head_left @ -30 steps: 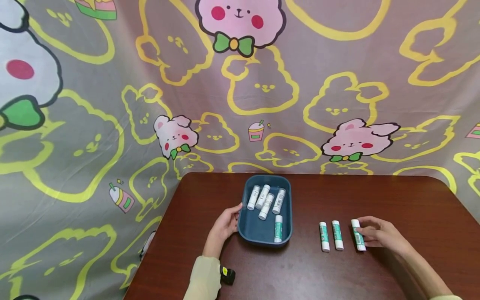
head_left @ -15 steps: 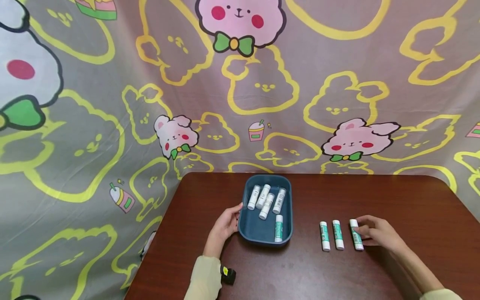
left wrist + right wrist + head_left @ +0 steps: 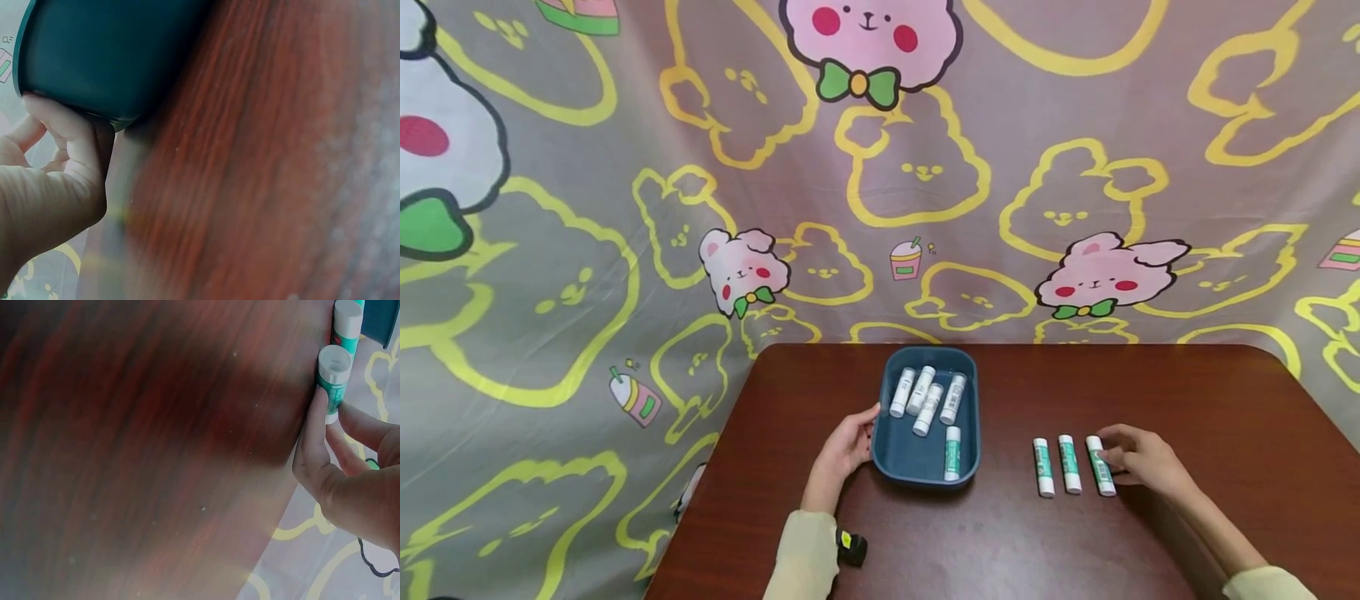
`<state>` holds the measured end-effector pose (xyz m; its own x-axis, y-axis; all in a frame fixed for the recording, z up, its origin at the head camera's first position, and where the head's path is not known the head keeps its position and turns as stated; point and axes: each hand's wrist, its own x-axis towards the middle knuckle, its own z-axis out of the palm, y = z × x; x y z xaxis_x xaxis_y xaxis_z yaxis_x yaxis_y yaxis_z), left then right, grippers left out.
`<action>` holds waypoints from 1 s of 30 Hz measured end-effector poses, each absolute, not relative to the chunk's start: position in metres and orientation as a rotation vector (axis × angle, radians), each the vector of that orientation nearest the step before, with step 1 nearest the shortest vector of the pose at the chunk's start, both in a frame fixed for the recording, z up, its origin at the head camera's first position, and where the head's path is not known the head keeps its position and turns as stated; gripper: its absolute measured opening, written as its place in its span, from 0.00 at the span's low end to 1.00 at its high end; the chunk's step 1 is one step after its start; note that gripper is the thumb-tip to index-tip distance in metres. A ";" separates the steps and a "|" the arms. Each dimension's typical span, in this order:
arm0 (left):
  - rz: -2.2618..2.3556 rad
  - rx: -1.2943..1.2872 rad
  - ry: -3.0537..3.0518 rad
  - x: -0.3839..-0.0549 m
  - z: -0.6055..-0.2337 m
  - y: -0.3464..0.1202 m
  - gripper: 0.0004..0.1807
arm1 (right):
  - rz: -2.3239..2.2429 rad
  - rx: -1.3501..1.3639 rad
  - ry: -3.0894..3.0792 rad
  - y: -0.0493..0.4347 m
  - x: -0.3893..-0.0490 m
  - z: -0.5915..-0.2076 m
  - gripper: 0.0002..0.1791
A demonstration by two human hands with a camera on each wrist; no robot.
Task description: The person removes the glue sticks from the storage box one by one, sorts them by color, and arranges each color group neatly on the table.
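Note:
My left hand (image 3: 847, 446) holds the left side of a dark blue plastic box (image 3: 904, 457). Its digits touch the outer wall and rim in the left wrist view. Several white glue sticks (image 3: 928, 410) lie inside the box, one with a green label (image 3: 952, 454) showing at the near right. To the right of the box, my right hand (image 3: 1150, 462) pinches a white and green glue stick (image 3: 1101, 467) on the table. Two similar glue sticks, one left (image 3: 1043, 468) and one middle (image 3: 1070, 465), lie beside it in a row.
The brown wooden table (image 3: 1000, 542) carries everything. A cartoon-print cloth (image 3: 955, 183) hangs behind and to the left. On the left wrist is a small black device (image 3: 852, 547).
The right hand has slid its glue stick leftward, closer to the other two. The left hand has stayed on the box. The head view has shifted slightly.

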<state>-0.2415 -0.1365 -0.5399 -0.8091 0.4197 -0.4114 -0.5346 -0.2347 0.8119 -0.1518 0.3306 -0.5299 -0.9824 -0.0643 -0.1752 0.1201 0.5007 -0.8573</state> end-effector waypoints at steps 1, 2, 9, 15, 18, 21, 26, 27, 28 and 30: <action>2.077 -0.141 1.427 -0.242 -0.540 -0.137 0.22 | -1.483 0.041 2.558 0.330 -0.152 -0.530 0.18; 2.076 -0.141 1.428 -0.242 -0.540 -0.138 0.22 | -1.482 0.038 2.560 0.330 -0.152 -0.529 0.18; 2.073 -0.168 1.440 -0.242 -0.540 -0.139 0.21 | -1.445 0.032 2.600 0.327 -0.151 -0.527 0.19; 2.070 -0.159 1.445 -0.242 -0.539 -0.139 0.20 | -1.422 0.067 2.673 0.334 -0.152 -0.518 0.20; 2.075 -0.160 1.449 -0.243 -0.537 -0.139 0.21 | -1.426 0.072 2.705 0.339 -0.154 -0.510 0.20; 2.078 -0.168 1.446 -0.243 -0.536 -0.139 0.21 | -1.442 0.084 2.715 0.344 -0.156 -0.503 0.21; 2.078 -0.180 1.430 -0.241 -0.536 -0.137 0.21 | -1.474 0.082 2.720 0.348 -0.157 -0.494 0.22; 2.078 -0.184 1.429 -0.241 -0.536 -0.136 0.21 | -1.479 0.080 2.721 0.347 -0.157 -0.492 0.22; 2.078 -0.186 1.429 -0.241 -0.536 -0.136 0.21 | -1.490 0.075 2.719 0.346 -0.157 -0.491 0.22; 2.079 -0.189 1.431 -0.241 -0.537 -0.135 0.21 | -1.507 0.066 2.713 0.344 -0.157 -0.489 0.23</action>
<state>-0.2407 -0.1351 -0.5366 -0.8093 0.3940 -0.4357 -0.5476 -0.2376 0.8023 -0.1572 0.3435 -0.4888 -0.9984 0.0190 -0.0531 0.0551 0.5280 -0.8474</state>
